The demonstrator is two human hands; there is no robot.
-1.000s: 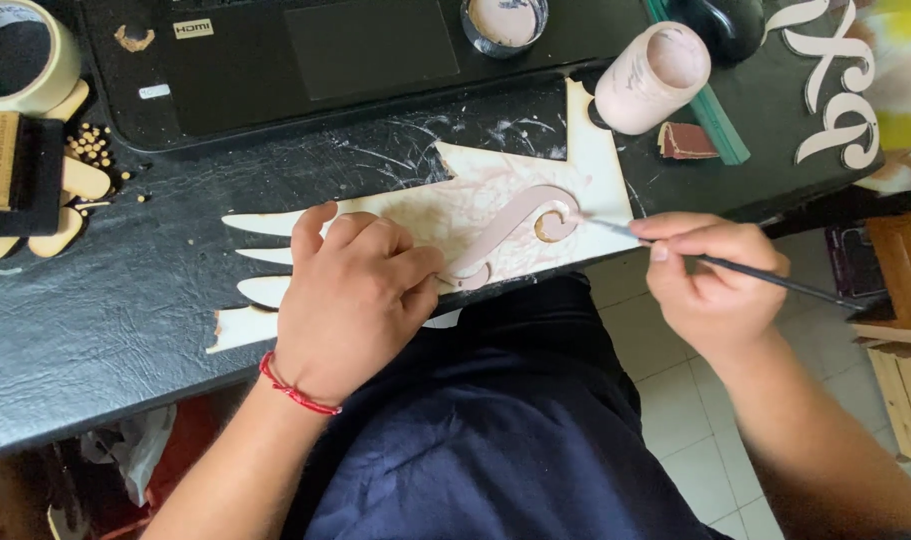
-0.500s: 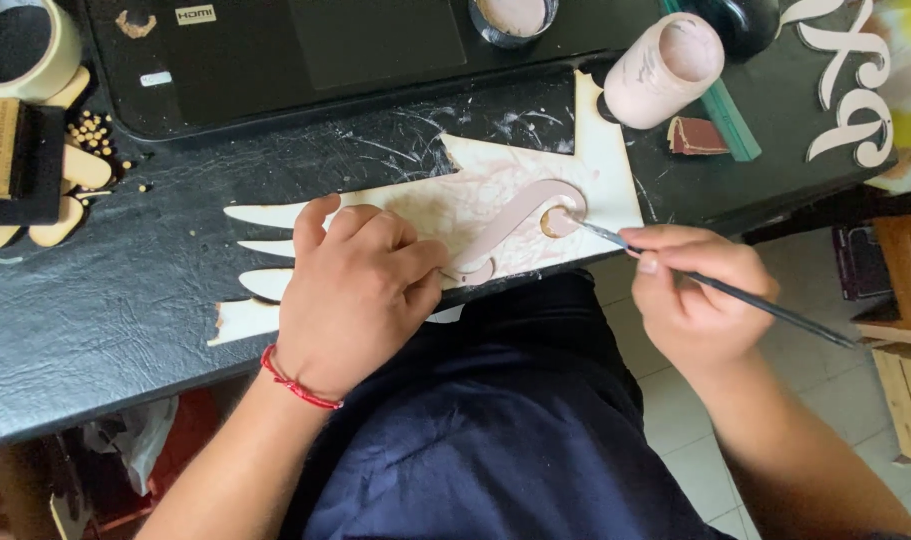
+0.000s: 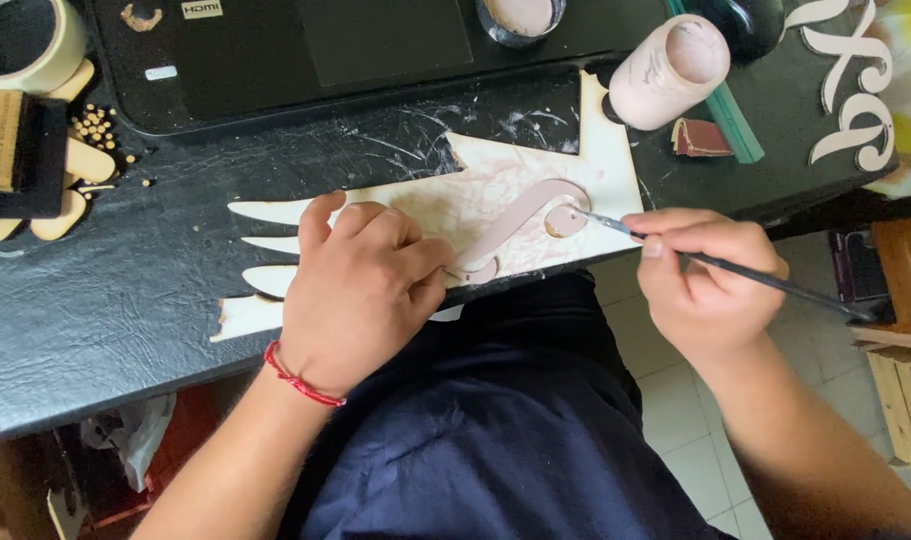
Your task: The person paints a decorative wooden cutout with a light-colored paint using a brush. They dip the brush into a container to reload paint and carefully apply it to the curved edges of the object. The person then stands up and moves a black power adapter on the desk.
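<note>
Two hands at the near edge of the black table [image 3: 95, 330]. Left hand [image 3: 360, 290] lies palm down, fingers curled and pressing on the pale wooden cutout [image 3: 495, 190], which rests flat with its spiked end pointing away to the person's left. Right hand [image 3: 710, 275] pinches a thin paintbrush [image 3: 775, 285], fingers closed round the handle. Brush runs roughly left to right, tip on the pinkish scroll shape [image 3: 535, 210] just left of the right hand's fingertips; right hand is nearer to it. Pink-smeared pot [image 3: 667, 72] lies tipped on its side beyond, well apart from both hands.
</note>
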